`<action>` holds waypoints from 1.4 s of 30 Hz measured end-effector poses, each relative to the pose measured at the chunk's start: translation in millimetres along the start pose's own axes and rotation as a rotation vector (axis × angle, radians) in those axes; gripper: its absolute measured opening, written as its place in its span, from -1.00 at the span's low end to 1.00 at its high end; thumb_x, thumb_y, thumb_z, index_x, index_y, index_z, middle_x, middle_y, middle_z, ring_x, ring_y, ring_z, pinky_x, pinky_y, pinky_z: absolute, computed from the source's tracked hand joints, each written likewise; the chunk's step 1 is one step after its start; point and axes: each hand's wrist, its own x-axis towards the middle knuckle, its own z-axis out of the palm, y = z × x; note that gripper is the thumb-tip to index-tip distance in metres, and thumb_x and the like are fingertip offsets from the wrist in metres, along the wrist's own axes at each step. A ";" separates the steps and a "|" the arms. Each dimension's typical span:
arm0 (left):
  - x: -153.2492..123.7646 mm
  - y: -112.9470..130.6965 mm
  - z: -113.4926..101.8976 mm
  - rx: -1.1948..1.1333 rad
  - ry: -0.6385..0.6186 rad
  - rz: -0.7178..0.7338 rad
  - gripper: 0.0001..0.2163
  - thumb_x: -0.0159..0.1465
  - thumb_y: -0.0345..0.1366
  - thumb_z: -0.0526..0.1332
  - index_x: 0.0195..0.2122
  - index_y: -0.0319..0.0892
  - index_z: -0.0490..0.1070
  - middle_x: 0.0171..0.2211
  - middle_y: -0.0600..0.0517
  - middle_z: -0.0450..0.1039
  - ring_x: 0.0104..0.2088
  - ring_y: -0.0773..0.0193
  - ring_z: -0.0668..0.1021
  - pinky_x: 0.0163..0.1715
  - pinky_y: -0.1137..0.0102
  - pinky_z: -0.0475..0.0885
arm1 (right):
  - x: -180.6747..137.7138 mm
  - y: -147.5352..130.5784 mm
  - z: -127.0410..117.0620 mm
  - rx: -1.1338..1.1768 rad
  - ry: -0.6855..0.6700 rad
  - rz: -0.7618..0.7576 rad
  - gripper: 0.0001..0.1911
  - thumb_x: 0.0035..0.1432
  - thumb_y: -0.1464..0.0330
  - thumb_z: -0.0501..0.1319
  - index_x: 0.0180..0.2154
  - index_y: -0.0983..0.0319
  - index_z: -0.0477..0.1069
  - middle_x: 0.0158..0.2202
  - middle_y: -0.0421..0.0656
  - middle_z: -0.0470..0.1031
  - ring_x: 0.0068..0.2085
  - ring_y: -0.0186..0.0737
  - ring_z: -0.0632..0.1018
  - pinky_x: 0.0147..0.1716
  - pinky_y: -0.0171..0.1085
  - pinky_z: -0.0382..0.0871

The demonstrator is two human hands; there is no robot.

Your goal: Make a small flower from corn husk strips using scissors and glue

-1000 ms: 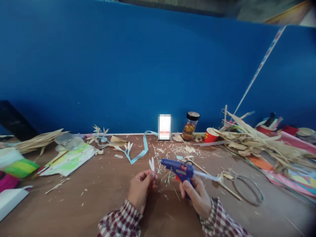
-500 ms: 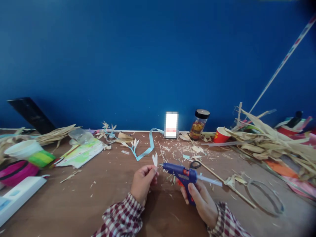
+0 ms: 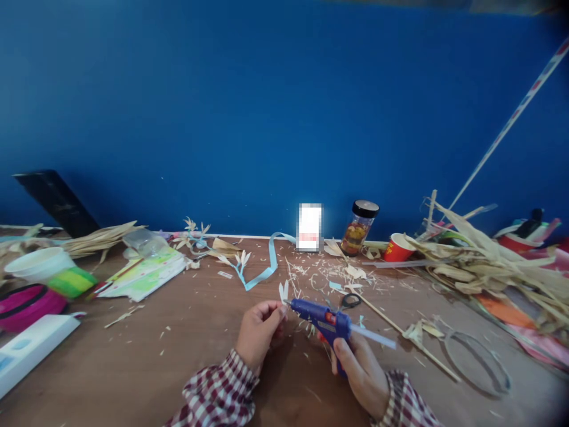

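Between thumb and fingers, my left hand [image 3: 263,329] pinches a small pale petal piece [image 3: 283,292] that looks like split corn husk, its two tips pointing up. My right hand [image 3: 362,373] is wrapped round the handle of a blue hot glue gun [image 3: 322,315]. The gun's nozzle points left and is at the petal piece, close to my left fingertips; whether it touches cannot be made out. A clear glue stick [image 3: 373,336] juts from the back of the gun. Beyond my left hand lies a husk flower [image 3: 240,262] with a light blue ribbon [image 3: 262,276].
Husk scraps litter the brown table [image 3: 178,367]. Behind stand a lidded jar [image 3: 358,228] and a red paper cup [image 3: 399,248]. At right are a thin stick [image 3: 386,317], a hoop [image 3: 478,362] and piled dry husks [image 3: 471,255]; at left, a white power strip [image 3: 35,350] and painted paper [image 3: 144,276].
The glue gun has moved slightly left and down, bringing its nozzle to the petal piece. My left hand has shifted a little to the right, still pinching the piece.
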 end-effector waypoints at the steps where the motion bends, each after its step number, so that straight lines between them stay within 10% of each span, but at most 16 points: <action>1: 0.1 0.4 0.0 0.005 0.003 0.001 -0.75 -0.06 -0.16 0.27 -0.49 -0.27 0.41 -0.65 0.10 0.35 -0.68 0.45 0.31 -0.68 0.54 0.22 | -0.1 -0.7 0.0 -0.002 -0.006 -0.003 -0.51 0.16 0.10 -0.13 -0.09 0.32 0.25 -0.64 -0.22 0.27 -0.59 -0.29 0.32 -0.60 -0.34 0.23; 42: 0.3 -1.3 -2.0 0.061 -0.016 0.024 -0.78 0.01 -0.19 0.22 -0.46 -0.28 0.41 -0.62 0.09 0.35 -0.64 0.46 0.31 -0.64 0.56 0.22 | -0.9 0.5 -3.4 -0.111 -0.012 -0.018 -0.56 0.20 0.14 -0.17 -0.20 0.33 0.28 -0.55 -0.18 0.30 -0.55 -0.32 0.35 -0.54 -0.34 0.23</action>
